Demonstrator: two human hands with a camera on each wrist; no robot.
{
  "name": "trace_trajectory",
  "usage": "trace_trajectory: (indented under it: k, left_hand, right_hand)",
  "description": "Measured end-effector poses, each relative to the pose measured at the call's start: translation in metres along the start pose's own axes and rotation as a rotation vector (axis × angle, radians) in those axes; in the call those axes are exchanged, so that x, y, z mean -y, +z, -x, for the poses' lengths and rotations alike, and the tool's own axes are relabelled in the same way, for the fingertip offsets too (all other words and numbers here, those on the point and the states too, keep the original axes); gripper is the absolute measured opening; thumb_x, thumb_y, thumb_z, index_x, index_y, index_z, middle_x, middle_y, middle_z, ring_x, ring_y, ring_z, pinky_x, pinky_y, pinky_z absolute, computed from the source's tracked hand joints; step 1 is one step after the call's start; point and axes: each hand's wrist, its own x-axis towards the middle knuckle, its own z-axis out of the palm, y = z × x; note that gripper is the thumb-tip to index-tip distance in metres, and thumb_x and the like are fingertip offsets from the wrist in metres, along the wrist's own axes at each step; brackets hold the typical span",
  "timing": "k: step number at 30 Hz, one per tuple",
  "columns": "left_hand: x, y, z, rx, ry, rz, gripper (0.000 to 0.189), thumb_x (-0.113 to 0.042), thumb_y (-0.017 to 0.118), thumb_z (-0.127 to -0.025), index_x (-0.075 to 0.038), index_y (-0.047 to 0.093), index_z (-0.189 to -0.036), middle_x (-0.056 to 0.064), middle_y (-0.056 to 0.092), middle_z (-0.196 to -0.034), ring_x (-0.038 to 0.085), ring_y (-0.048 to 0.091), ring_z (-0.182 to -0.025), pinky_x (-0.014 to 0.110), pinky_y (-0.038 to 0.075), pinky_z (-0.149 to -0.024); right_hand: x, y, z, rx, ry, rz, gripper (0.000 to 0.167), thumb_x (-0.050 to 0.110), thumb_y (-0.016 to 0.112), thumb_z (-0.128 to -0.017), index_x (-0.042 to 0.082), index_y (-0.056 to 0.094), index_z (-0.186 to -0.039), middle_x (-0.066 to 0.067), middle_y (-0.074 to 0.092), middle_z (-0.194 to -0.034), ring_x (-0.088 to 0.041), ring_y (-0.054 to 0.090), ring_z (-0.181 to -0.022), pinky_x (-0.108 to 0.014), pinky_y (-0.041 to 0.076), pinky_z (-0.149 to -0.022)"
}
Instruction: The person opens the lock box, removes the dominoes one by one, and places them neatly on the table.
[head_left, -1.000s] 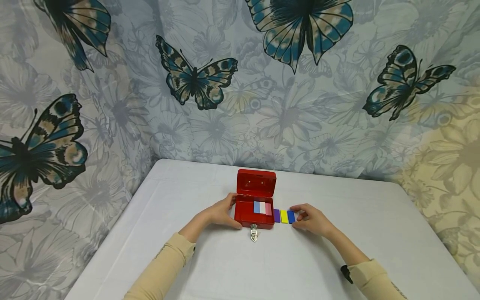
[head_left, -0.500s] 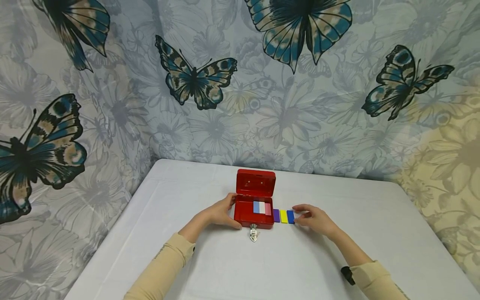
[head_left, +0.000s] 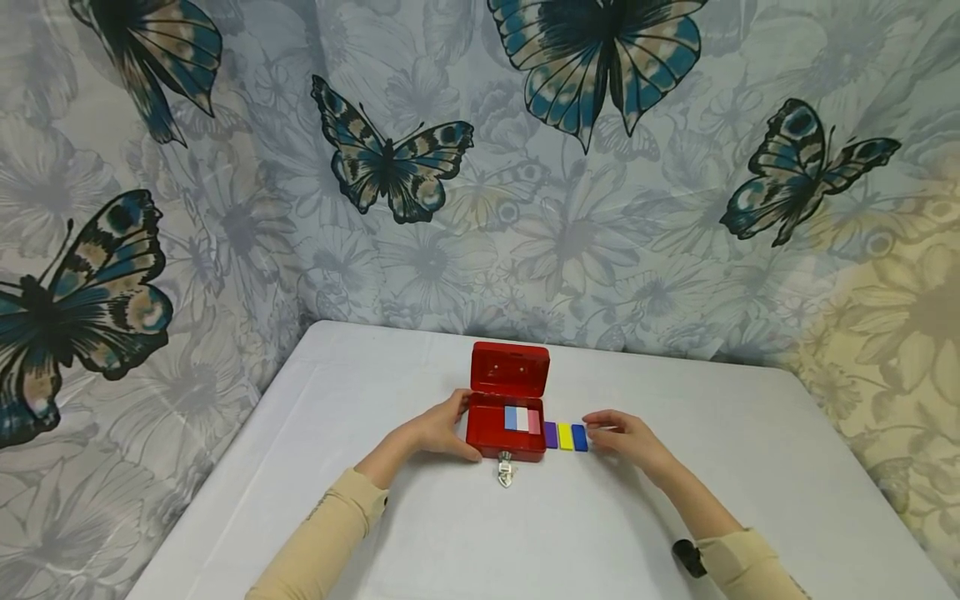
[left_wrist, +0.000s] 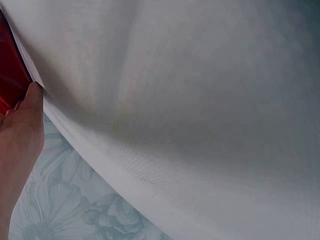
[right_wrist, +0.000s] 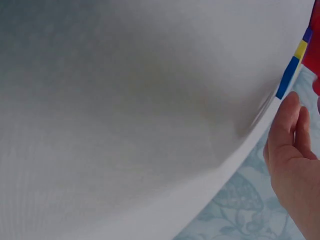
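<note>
A red metal cash box [head_left: 497,427] stands on the table with its lid [head_left: 510,369] raised. My left hand [head_left: 435,427] holds its left side, thumb at the front corner and fingers towards the back. Inside, at the right, lie a light blue block [head_left: 511,418], a white block [head_left: 522,419] and a pink block [head_left: 533,422]. Beside the box's right wall, a purple block [head_left: 551,435], a yellow block [head_left: 566,437] and a dark blue block [head_left: 580,438] form a row. My right hand [head_left: 630,442], holding nothing, is just right of the dark blue block.
A silver latch [head_left: 506,471] hangs at the box's front. White cloth covers the table [head_left: 390,533]. Behind it rises a butterfly-patterned curtain or wall [head_left: 570,242]. On the right wrist sits a dark strapped item [head_left: 688,558].
My right fingertips have drawn slightly away from the dark blue block, which stays in its row. The left hand keeps its place on the cash box.
</note>
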Motion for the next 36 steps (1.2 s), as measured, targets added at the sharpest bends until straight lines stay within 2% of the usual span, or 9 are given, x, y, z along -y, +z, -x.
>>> trace_trajectory:
  k: [11, 19, 36]
  left_hand:
    - [0.0, 0.0, 0.001, 0.001, 0.011, 0.002, 0.098, -0.022, 0.087, -0.071, -0.004, 0.025, -0.145, 0.013, 0.041, -0.145, 0.029, 0.038, -0.137, 0.04, 0.035, -0.111]
    - [0.003, 0.0, 0.0, -0.004, 0.059, 0.008, 0.097, -0.021, 0.088, -0.071, -0.002, 0.026, -0.144, 0.012, 0.043, -0.143, 0.029, 0.038, -0.137, 0.039, 0.034, -0.112]
    - [0.001, 0.0, -0.001, 0.002, 0.042, 0.002, 0.098, -0.023, 0.087, -0.071, -0.004, 0.026, -0.144, 0.012, 0.043, -0.144, 0.029, 0.038, -0.137, 0.04, 0.035, -0.111]
  right_hand:
    - [0.01, 0.008, 0.0, 0.016, 0.02, -0.163, 0.045, 0.026, 0.062, -0.097, -0.004, 0.055, -0.13, -0.021, 0.055, -0.131, -0.023, 0.06, -0.106, -0.031, 0.054, -0.09]
    - [0.023, 0.016, 0.001, 0.035, 0.01, -0.207, 0.046, 0.025, 0.06, -0.098, -0.003, 0.052, -0.134, -0.023, 0.053, -0.134, -0.031, 0.056, -0.117, -0.038, 0.051, -0.096]
    - [0.043, 0.036, -0.006, 0.055, -0.018, -0.248, 0.045, 0.025, 0.061, -0.097, -0.001, 0.054, -0.132, -0.02, 0.055, -0.132, -0.034, 0.056, -0.118, -0.043, 0.049, -0.097]
